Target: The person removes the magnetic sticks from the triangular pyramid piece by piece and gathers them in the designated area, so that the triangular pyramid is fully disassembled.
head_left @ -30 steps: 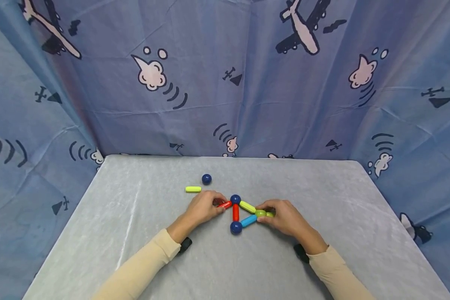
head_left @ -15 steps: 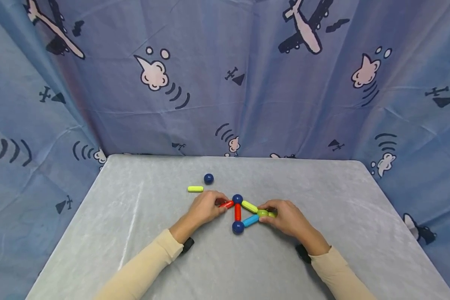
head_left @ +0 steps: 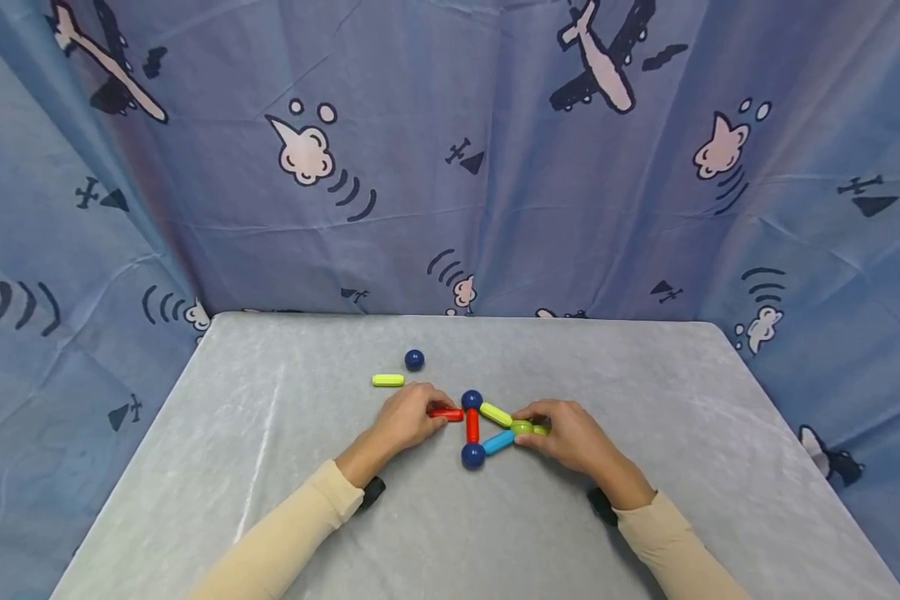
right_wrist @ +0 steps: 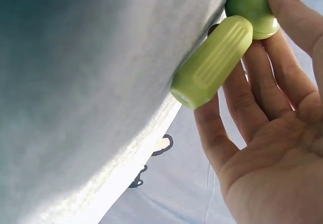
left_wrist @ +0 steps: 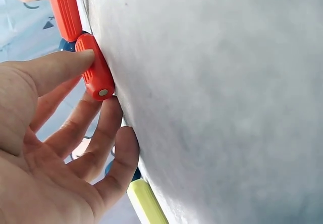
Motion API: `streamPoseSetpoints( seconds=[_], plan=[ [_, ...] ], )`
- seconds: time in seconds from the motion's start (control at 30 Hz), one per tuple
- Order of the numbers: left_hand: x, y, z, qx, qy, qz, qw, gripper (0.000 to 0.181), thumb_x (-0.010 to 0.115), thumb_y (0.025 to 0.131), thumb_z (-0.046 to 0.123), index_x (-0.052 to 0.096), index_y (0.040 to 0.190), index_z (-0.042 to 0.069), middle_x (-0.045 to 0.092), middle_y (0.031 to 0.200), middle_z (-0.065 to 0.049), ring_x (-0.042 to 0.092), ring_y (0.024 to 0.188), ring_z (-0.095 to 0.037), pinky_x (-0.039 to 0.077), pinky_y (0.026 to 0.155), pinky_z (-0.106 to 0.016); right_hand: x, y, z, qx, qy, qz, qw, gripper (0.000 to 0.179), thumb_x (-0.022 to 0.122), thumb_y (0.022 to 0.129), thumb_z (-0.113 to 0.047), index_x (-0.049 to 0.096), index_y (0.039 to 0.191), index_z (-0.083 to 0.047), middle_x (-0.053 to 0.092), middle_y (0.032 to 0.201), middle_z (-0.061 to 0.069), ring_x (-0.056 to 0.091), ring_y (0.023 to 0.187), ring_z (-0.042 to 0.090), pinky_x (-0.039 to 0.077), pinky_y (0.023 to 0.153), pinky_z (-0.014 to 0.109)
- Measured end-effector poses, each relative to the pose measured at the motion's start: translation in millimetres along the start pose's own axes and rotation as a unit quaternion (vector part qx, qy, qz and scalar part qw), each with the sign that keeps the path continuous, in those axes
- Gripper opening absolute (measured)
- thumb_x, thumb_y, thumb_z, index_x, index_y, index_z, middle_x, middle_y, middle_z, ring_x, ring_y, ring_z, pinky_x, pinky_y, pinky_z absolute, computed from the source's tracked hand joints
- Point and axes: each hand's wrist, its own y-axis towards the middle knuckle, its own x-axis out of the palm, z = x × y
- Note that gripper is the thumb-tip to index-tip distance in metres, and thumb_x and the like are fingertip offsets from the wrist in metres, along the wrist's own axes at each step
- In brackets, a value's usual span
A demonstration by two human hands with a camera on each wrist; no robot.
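My left hand (head_left: 408,414) pinches a red magnetic rod (head_left: 446,414) between thumb and fingers; its right end lies right at the upper blue ball (head_left: 472,400). A second red rod (head_left: 472,426) joins that ball to a lower blue ball (head_left: 473,455). From these two balls, a yellow-green rod (head_left: 496,414) and a light-blue rod (head_left: 498,442) converge on a green ball (head_left: 522,427), forming a triangle. My right hand (head_left: 570,433) grips the green ball. Another yellow-green rod (right_wrist: 212,62) sticks out from this ball beneath the right palm, mostly hidden in the head view.
A loose blue ball (head_left: 414,360) and a loose yellow-green rod (head_left: 387,380) lie beyond the left hand on the grey cloth-covered table (head_left: 307,517). A blue patterned curtain (head_left: 390,250) hangs along the table's back and sides.
The red rod in my left hand has swung from slanting up toward the upper blue ball to lying nearly level. My right hand keeps its hold on the green ball.
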Motion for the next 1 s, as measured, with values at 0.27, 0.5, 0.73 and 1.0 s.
streamPoseSetpoints(
  seconds=[0.27,0.5,0.73,1.0],
  plan=[
    [-11.0,-9.0,-9.0,0.007,0.007,-0.016,0.9998,0.017,0.078,0.084,0.013,0.079,0.1,0.018,0.073,0.094,0.002,0.062,0.084,-0.013,0.051,0.079,-0.032,0.5,2.1,0.2,0.003,0.004,-0.003,1.0,0.033,0.083,0.08,-0.028,0.077,0.111,-0.019,0.074,0.108,-0.002,0.066,0.096,0.012,0.056,0.089,0.041],
    [-13.6,-18.9,-16.1,0.013,-0.001,-0.016,0.9998,0.018,0.077,0.085,0.01,0.078,0.102,0.016,0.071,0.099,0.001,0.062,0.09,-0.015,0.052,0.085,-0.038,-0.6,-0.3,3.1,-0.007,0.001,0.002,1.0,0.032,0.083,0.08,-0.028,0.077,0.11,-0.019,0.074,0.107,-0.003,0.066,0.096,0.012,0.056,0.088,0.04],
    [-17.0,-22.4,-21.2,0.019,-0.026,-0.022,0.9992,0.021,0.078,0.084,0.008,0.078,0.104,0.016,0.071,0.101,0.001,0.06,0.088,-0.013,0.05,0.083,-0.034,-1.1,-1.1,3.3,-0.01,0.0,0.003,0.9999,0.031,0.083,0.08,-0.028,0.077,0.11,-0.019,0.074,0.106,-0.003,0.066,0.095,0.011,0.056,0.087,0.04],
    [-22.1,-23.2,-28.5,0.0,-0.033,-0.016,0.9993,0.026,0.085,0.076,0.009,0.076,0.1,0.015,0.069,0.089,0.003,0.059,0.08,-0.01,0.048,0.076,-0.03,-1.1,0.1,2.6,-0.015,0.002,0.004,0.9999,0.031,0.083,0.08,-0.028,0.077,0.11,-0.019,0.074,0.106,-0.002,0.067,0.095,0.012,0.056,0.086,0.039]
  ],
)
